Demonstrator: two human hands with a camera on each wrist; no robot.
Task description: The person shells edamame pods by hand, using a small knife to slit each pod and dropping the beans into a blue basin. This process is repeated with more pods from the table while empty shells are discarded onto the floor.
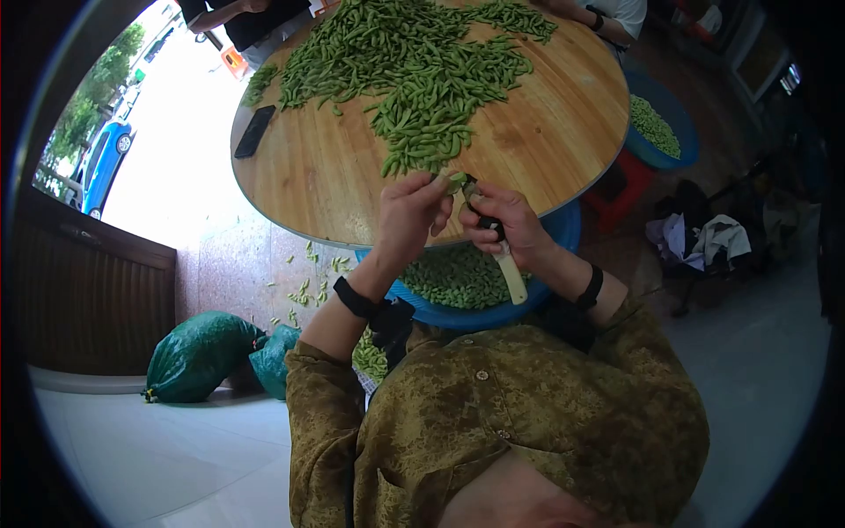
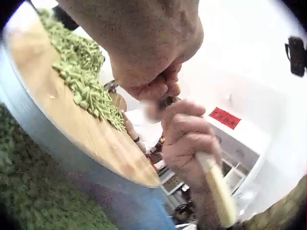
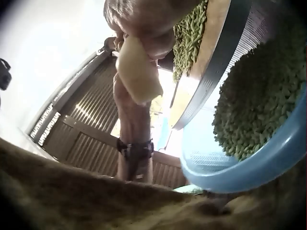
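In the head view my left hand (image 1: 411,214) pinches a green bean pod (image 1: 455,183) between thumb and fingertips, just above the table's near edge. My right hand (image 1: 510,224) grips a tool (image 1: 509,275) whose broad cream-coloured end sticks out below the fist. Its black middle runs through the fingers, and its dark upper end meets the pod. I cannot tell what kind of tool it is. In the left wrist view the fingertips of both hands come together. Below them a blue basin (image 1: 440,315) holds many shelled green beans (image 1: 466,275).
A large pile of pods (image 1: 387,53) covers much of the round wooden table (image 1: 546,132), with a phone (image 1: 254,132) at its left edge. Green sacks (image 1: 198,356) and scattered pods (image 1: 304,293) lie on the floor. Another blue basin (image 1: 682,145) stands right. Other people sit across the table.
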